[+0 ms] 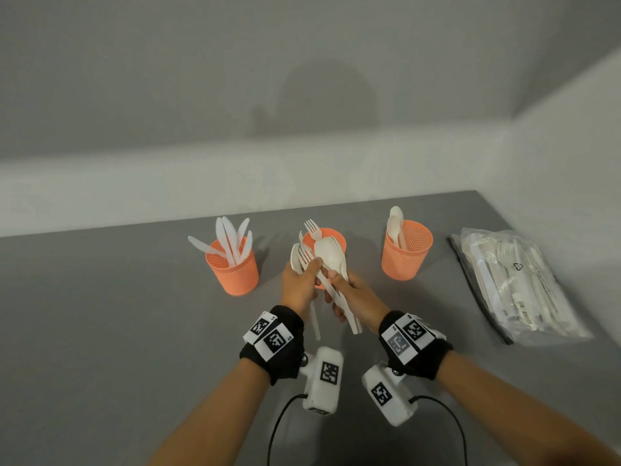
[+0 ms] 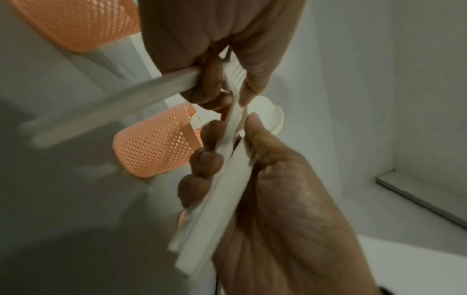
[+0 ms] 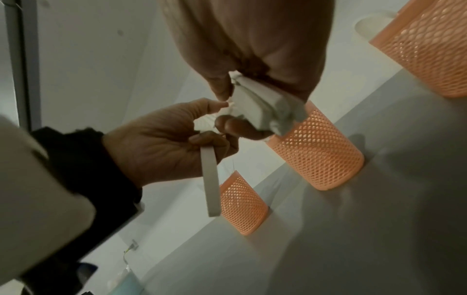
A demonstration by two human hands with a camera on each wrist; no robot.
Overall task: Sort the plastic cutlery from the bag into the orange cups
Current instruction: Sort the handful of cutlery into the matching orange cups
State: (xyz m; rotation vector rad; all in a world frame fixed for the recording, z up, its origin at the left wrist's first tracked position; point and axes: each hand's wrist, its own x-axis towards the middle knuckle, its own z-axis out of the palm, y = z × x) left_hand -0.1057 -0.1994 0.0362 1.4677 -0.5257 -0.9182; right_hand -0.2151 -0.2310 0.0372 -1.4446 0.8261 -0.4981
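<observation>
Left hand (image 1: 300, 280) pinches a fork (image 1: 304, 255); right hand (image 1: 353, 292) grips a spoon bundle (image 1: 331, 252). Head view alone shows the bag (image 1: 514, 284), right of the fingers; the middle cup (image 1: 331, 234) sits just beyond the fingertips, partly hidden.

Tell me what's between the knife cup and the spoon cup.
In the head view, the fork cup stands between the knife cup and the spoon cup, with both hands holding cutlery in front of it.

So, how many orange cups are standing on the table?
3. The left cup holds knives, the middle cup stands behind the hands and holds a fork, and the right cup holds spoons, beside the bag. No other cup is visible.
</observation>
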